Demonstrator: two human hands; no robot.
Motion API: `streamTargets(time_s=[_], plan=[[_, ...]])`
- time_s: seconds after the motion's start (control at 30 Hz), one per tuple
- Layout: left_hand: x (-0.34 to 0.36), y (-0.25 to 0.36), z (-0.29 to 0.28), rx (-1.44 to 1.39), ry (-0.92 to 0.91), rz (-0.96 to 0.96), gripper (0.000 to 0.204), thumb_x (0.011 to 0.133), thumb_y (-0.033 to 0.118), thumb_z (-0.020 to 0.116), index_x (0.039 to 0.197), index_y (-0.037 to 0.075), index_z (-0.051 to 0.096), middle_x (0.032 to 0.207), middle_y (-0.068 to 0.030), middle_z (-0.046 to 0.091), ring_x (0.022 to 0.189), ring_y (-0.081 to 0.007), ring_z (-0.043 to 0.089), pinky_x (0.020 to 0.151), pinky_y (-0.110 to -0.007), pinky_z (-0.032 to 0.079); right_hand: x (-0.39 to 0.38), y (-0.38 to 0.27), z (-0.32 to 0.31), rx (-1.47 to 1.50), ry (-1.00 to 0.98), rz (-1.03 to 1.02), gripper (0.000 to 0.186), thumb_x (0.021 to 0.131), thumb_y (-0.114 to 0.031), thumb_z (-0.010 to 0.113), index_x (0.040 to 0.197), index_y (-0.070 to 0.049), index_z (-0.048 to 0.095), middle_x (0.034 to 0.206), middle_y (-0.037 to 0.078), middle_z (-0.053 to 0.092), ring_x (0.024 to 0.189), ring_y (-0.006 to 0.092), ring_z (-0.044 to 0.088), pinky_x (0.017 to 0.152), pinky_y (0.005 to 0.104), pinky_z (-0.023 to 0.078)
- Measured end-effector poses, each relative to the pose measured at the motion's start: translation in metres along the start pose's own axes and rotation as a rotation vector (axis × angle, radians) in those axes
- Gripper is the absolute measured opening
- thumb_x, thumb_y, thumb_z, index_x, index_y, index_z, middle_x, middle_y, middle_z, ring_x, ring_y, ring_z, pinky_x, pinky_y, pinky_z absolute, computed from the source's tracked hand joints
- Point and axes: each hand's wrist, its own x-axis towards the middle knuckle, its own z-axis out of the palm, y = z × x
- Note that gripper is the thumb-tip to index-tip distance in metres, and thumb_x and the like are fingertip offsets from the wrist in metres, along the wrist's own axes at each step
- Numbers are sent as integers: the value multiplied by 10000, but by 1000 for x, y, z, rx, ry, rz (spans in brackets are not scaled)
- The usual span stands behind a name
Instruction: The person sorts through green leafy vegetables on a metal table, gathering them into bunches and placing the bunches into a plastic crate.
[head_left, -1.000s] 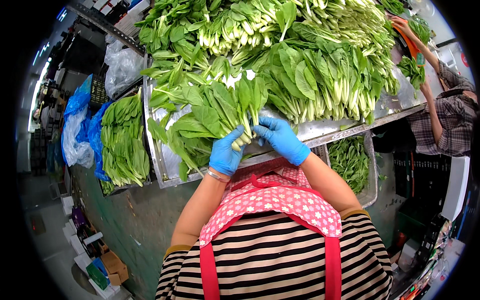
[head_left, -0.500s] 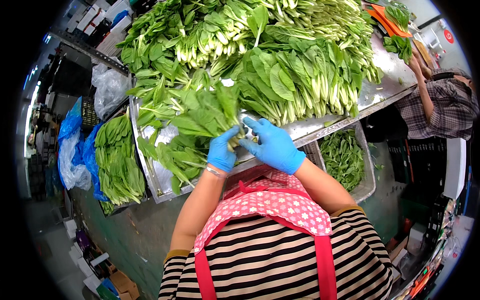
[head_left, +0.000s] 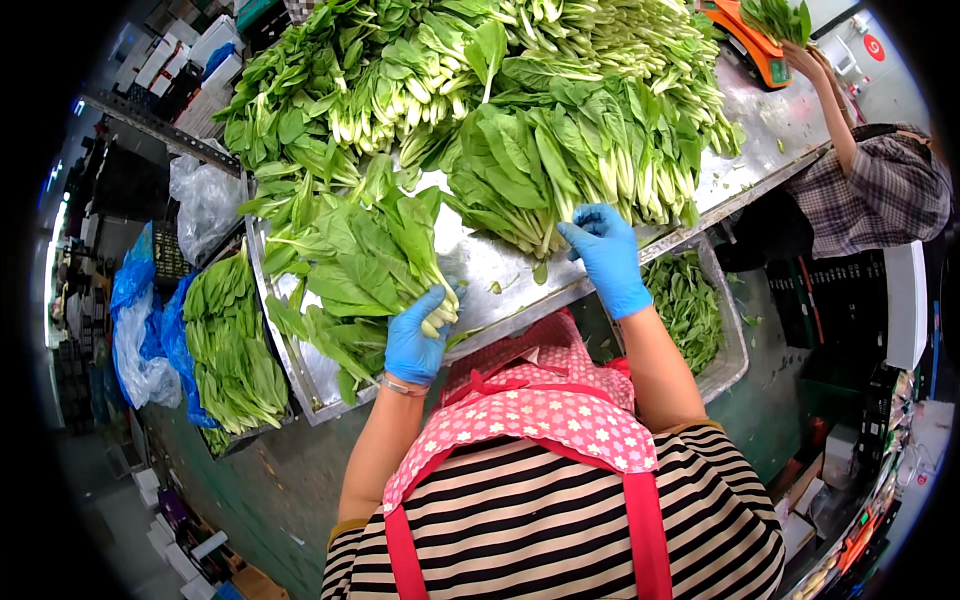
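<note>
In my blue-gloved left hand [head_left: 416,340] is a small bunch of leafy greens [head_left: 375,262], gripped by the pale stem ends with the leaves pointing up and away. My right hand [head_left: 608,258], gloved in blue too, is at the near edge of a heaped pile of leafy greens [head_left: 630,140]. Its thumb and fingers are pinched round the stem end of a stalk of leafy greens [head_left: 553,165] lying against that pile. Loose leaves lie on the metal table [head_left: 480,262] beneath and left of my left hand.
A crate of greens [head_left: 235,345] stands left of the table, beside blue and clear plastic bags [head_left: 150,330]. A grey tub of leaves [head_left: 738,350] sits under the table's right edge. At far right a co-worker [head_left: 865,190] holds greens over an orange scale [head_left: 755,42].
My hands have moved apart: the left went down and left with its bunch, the right moved right and up to a stalk at the pile. The co-worker's hand has lifted greens above the scale.
</note>
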Motion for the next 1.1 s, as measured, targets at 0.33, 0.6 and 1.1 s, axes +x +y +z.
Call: streamTargets(time_s=[0.33,0.6,1.1], plan=[[-9,0,24,-90,99,60,151,805,44,537,921,-52,550,806,-112,582,722,-179,552,723,-289,455,-10,-39,20,461,-216,49,388,777,-86,609,1120,26,465,830,89,622,626,118,589,522,184,411],[-6,-1,21,-146,114,110,102,815,48,530,872,-34,550,760,-106,575,664,-163,535,666,-267,444,-21,-31,46,333,-542,111,289,841,-111,515,1109,-3,512,910,76,625,729,98,567,642,202,418],[-8,-14,1,-308,-25,49,320,835,148,541,1128,34,481,1049,-64,552,923,-170,532,791,-316,440,-63,-5,101,-431,-333,-700,390,724,-81,610,1093,-30,496,849,126,532,752,273,524,654,329,451]])
